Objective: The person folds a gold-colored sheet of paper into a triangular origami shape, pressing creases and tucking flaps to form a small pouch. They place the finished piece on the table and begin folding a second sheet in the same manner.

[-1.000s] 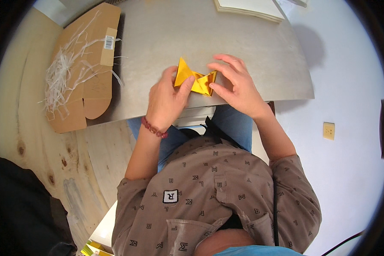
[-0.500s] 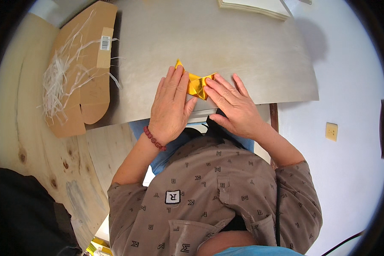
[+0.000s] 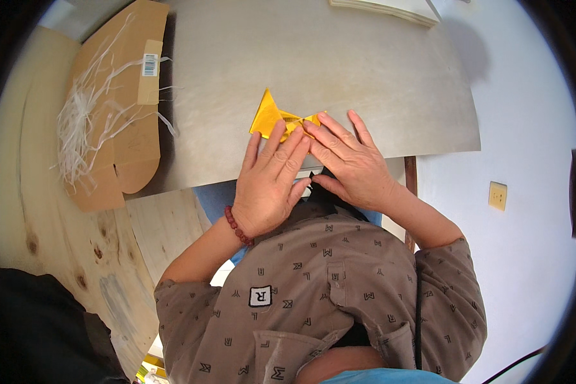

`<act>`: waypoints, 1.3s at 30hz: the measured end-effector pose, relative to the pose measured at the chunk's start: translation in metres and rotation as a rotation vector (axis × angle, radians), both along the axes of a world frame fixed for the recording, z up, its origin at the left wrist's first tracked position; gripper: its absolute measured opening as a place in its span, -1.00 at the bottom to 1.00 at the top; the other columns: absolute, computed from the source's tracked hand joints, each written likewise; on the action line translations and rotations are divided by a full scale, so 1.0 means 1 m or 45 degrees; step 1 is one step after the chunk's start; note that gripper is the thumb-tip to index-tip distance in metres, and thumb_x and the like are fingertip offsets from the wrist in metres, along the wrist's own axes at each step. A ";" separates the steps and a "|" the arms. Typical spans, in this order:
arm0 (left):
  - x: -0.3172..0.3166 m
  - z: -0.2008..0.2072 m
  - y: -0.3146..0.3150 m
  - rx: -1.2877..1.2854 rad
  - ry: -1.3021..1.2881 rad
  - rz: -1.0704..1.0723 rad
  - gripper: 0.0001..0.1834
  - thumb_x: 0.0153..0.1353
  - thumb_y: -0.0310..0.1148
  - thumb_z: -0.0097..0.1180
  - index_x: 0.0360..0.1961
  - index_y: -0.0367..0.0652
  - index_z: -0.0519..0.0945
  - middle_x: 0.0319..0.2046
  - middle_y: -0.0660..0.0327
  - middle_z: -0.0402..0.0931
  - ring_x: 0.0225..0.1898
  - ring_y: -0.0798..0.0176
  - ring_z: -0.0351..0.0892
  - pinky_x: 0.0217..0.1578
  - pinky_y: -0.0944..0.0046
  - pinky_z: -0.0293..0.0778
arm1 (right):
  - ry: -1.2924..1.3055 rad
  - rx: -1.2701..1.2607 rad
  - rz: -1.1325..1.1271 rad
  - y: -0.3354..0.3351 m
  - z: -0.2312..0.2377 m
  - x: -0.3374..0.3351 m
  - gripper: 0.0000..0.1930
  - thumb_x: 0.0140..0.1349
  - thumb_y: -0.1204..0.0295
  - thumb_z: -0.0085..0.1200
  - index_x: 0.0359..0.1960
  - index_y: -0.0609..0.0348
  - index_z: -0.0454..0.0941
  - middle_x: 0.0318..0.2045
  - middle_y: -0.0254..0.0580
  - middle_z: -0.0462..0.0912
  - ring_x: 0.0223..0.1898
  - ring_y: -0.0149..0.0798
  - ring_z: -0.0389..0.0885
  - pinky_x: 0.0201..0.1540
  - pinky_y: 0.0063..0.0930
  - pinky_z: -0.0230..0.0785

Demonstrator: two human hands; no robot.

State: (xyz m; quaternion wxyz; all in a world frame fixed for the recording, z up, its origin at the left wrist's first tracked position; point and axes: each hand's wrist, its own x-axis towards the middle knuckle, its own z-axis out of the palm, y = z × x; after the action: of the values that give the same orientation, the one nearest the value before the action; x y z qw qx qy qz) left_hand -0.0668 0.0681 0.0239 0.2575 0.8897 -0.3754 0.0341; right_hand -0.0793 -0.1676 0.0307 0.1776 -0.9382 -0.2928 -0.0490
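"Head view check: where is the workpiece?"

"The pointed folded shape of shiny gold paper [image 3: 267, 115] lies at the near edge of the smooth grey desk [image 3: 339, 64], partly covered by fingers."

"State the grip of each hand."

"Left hand [image 3: 262, 185]: grip wide and flat, fingers nearly straight, fingertips over the near side of the folded shape, no pinch. Right hand [image 3: 358, 163]: likewise wide and flat, fingertips over the right part of the shape, thumb clear of it."

"Which step is in hand?"

"Judged from the flat fingers, pressing a fold down. Any further fold would call for raising one hand, pinching a paper edge and steadying the rest against the desk. Crease sharpness cannot be told under the fingers."

"Describe surface and room."

"Desk: dull sheen, faint smudges. At its far edge, toward the right: a stack of white sheets [image 3: 387, 9]. At its left end: a brown cardboard piece [image 3: 127, 150] bearing tangled translucent white strands [image 3: 77, 125]. Right of the desk: a white wall [image 3: 531, 128] with a cream rectangular outlet [image 3: 498, 196]. Left of the desk: pale knotted wood [image 3: 57, 237]."
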 end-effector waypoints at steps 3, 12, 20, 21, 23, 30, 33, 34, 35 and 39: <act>-0.005 -0.002 -0.001 0.046 -0.007 0.006 -0.08 0.17 -0.19 0.46 0.54 -0.15 0.37 0.55 0.13 0.31 0.61 -0.06 0.17 0.53 -0.35 0.04 | 0.050 0.050 0.043 -0.005 0.001 0.002 -0.37 0.27 0.37 0.30 0.41 0.10 0.49 0.48 -0.23 0.45 0.57 -0.12 0.29 0.65 0.21 -0.15; -0.008 -0.003 0.000 0.130 -0.006 0.004 0.00 0.07 -0.13 0.52 0.55 -0.07 0.37 0.58 0.18 0.26 0.62 0.00 0.15 0.53 -0.39 -0.02 | 0.329 0.642 -0.036 -0.022 0.004 0.023 -0.47 0.37 0.46 0.14 0.39 0.20 0.46 0.45 0.06 0.42 0.54 0.15 0.29 0.61 0.18 -0.04; -0.008 -0.003 -0.002 0.119 -0.026 0.022 0.03 -0.01 -0.12 0.57 0.52 -0.06 0.42 0.56 0.19 0.30 0.60 0.00 0.20 0.52 -0.40 -0.03 | -0.034 0.084 -0.416 0.005 -0.013 0.039 -0.30 0.41 0.01 0.15 0.44 0.20 0.42 0.52 0.30 0.27 0.60 0.30 0.10 0.63 0.18 -0.14; -0.008 -0.004 -0.002 0.102 -0.019 0.022 0.03 -0.02 -0.12 0.58 0.52 -0.06 0.42 0.56 0.19 0.30 0.60 0.00 0.20 0.52 -0.40 -0.04 | -0.035 0.073 -0.430 0.006 -0.013 0.040 -0.29 0.41 -0.01 0.14 0.45 0.20 0.41 0.52 0.31 0.26 0.60 0.30 0.09 0.64 0.18 -0.16; -0.007 -0.004 -0.003 0.109 -0.022 0.028 0.01 -0.02 -0.11 0.58 0.50 -0.06 0.44 0.56 0.19 0.30 0.60 -0.01 0.20 0.52 -0.40 -0.04 | -0.039 0.054 -0.462 0.007 -0.012 0.040 -0.26 0.41 -0.05 0.14 0.47 0.19 0.40 0.53 0.33 0.24 0.61 0.30 0.08 0.64 0.18 -0.19; -0.007 -0.007 -0.004 0.070 -0.032 0.042 -0.01 -0.02 -0.12 0.57 0.48 -0.07 0.47 0.57 0.21 0.29 0.60 -0.03 0.20 0.52 -0.41 -0.07 | -0.051 -0.006 -0.526 0.008 -0.012 0.041 -0.21 0.39 -0.10 0.18 0.52 0.10 0.37 0.56 0.29 0.21 0.60 0.29 0.08 0.63 0.16 -0.16; -0.008 -0.008 -0.004 0.080 -0.015 0.038 -0.02 -0.03 -0.13 0.58 0.47 -0.07 0.47 0.57 0.24 0.29 0.59 -0.04 0.20 0.52 -0.41 -0.07 | -0.066 -0.001 -0.533 0.006 -0.014 0.044 -0.17 0.36 -0.20 0.16 0.50 0.07 0.41 0.54 0.26 0.23 0.59 0.25 0.09 0.63 0.16 -0.17; -0.008 -0.008 -0.004 0.090 -0.019 0.039 -0.02 -0.03 -0.13 0.58 0.47 -0.07 0.47 0.57 0.25 0.28 0.59 -0.04 0.20 0.52 -0.41 -0.07 | -0.061 0.000 -0.539 0.005 -0.014 0.046 -0.16 0.35 -0.24 0.15 0.50 0.07 0.42 0.53 0.24 0.24 0.59 0.23 0.09 0.63 0.16 -0.17; -0.008 -0.008 -0.003 0.090 -0.016 0.040 -0.02 -0.03 -0.13 0.58 0.47 -0.07 0.48 0.57 0.26 0.28 0.59 -0.04 0.20 0.52 -0.42 -0.07 | -0.070 -0.004 -0.537 0.003 -0.014 0.047 -0.15 0.34 -0.26 0.15 0.49 0.06 0.44 0.53 0.21 0.25 0.58 0.20 0.11 0.62 0.14 -0.15; -0.008 -0.008 -0.003 0.086 -0.010 0.039 -0.02 -0.03 -0.12 0.58 0.47 -0.06 0.47 0.57 0.27 0.28 0.59 -0.04 0.20 0.51 -0.42 -0.06 | -0.074 -0.042 -0.532 -0.001 -0.012 0.052 -0.12 0.30 -0.33 0.16 0.47 0.04 0.48 0.52 0.12 0.30 0.54 0.10 0.14 0.57 0.06 -0.08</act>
State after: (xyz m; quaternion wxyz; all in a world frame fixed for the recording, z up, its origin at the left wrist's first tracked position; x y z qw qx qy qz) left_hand -0.0746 0.0652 0.0159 0.2254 0.9034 -0.3635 0.0287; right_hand -0.0277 -0.1685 0.0183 0.1395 -0.9795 -0.0978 -0.1070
